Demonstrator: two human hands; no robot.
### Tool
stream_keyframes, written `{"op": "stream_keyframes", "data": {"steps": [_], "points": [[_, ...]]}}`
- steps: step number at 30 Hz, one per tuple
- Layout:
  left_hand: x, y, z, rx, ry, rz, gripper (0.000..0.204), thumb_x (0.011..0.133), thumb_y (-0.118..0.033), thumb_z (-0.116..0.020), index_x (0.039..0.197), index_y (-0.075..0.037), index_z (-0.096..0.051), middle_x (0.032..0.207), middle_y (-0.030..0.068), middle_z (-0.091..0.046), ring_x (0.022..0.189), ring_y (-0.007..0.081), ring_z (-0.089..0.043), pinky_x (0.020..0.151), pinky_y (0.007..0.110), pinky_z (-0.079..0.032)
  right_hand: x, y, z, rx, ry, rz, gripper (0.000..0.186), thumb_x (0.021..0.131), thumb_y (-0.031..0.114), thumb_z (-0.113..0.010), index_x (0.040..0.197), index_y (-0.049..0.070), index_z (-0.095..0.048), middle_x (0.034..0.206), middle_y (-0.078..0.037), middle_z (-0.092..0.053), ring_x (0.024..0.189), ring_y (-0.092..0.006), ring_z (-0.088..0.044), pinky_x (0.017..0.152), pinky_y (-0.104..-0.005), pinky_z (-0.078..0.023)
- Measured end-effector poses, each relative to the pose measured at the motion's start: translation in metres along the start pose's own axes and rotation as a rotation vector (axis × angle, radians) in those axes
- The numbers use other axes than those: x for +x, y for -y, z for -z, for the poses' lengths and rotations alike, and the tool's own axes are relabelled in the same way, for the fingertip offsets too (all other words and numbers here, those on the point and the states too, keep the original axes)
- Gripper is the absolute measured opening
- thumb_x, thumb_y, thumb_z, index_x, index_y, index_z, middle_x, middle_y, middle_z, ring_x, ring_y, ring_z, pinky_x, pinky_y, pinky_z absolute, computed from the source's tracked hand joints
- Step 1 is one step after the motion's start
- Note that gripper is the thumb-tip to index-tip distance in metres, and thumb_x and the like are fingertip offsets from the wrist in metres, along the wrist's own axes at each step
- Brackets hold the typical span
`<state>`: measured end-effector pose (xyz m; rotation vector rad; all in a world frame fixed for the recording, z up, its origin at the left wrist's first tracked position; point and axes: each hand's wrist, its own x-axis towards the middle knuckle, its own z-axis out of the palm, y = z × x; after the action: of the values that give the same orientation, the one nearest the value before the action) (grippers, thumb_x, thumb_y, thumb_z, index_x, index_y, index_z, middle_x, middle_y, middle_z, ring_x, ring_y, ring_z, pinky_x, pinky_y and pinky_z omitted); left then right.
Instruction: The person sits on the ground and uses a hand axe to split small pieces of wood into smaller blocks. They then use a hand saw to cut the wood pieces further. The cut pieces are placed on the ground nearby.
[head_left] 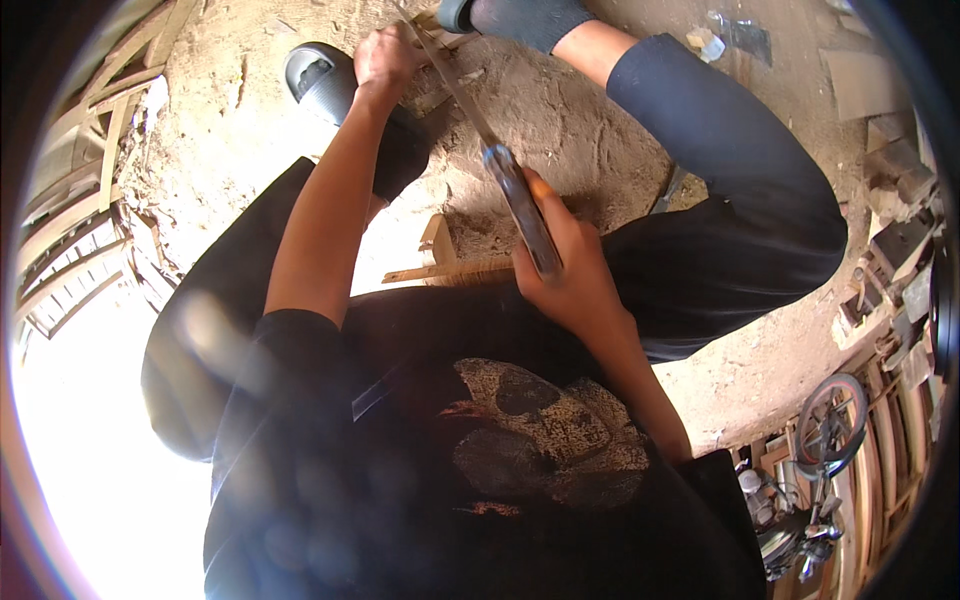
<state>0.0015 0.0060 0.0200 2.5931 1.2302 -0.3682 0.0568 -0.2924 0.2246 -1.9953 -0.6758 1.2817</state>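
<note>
My right hand (570, 260) is wrapped round the dark handle of a long, narrow-bladed hand tool (465, 100). A blue band circles the handle where the blade starts. The blade points up and left, its tip near the top edge; whether it has teeth I cannot tell. My left hand (385, 62) is closed beside the far end of the blade, on a piece of wood (430, 22) lying between it and my right foot. Most of that wood is hidden behind the hand, blade and foot.
Between my legs is a wooden block (437, 240) with a thin wooden strip (450, 270). My sandals (325, 82) rest on the dirt ground. Wood scraps (895, 240) lie along the right, a motorcycle (815, 500) stands at the lower right, and wooden frames (85, 220) lean at the left.
</note>
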Motion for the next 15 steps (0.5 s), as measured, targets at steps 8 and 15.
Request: {"op": "stream_keyframes", "data": {"steps": [8, 15], "points": [[-0.006, -0.007, 0.007, 0.036, 0.024, 0.032, 0.057, 0.064, -0.054, -0.080, 0.098, -0.010, -0.069, 0.090, 0.0158, -0.071, 0.087, 0.0300, -0.069, 0.081, 0.040, -0.054, -0.027, -0.001, 0.006, 0.118, -0.034, -0.006, 0.057, 0.079, 0.000, -0.054, 0.134, -0.001, -0.044, 0.089, -0.025, -0.063, 0.080, -0.0352, -0.065, 0.074, -0.0374, -0.050], [-0.002, -0.003, 0.005, 0.072, 0.009, 0.003, 0.053, 0.067, -0.054, -0.077, 0.097, -0.011, -0.069, 0.091, 0.0143, -0.071, 0.088, 0.0288, -0.069, 0.079, 0.038, -0.055, -0.023, 0.000, 0.007, 0.136, -0.028, -0.023, 0.054, 0.080, 0.001, -0.055, 0.132, -0.001, -0.046, 0.091, -0.024, -0.064, 0.082, -0.0333, -0.065, 0.077, -0.0369, -0.050]]}}
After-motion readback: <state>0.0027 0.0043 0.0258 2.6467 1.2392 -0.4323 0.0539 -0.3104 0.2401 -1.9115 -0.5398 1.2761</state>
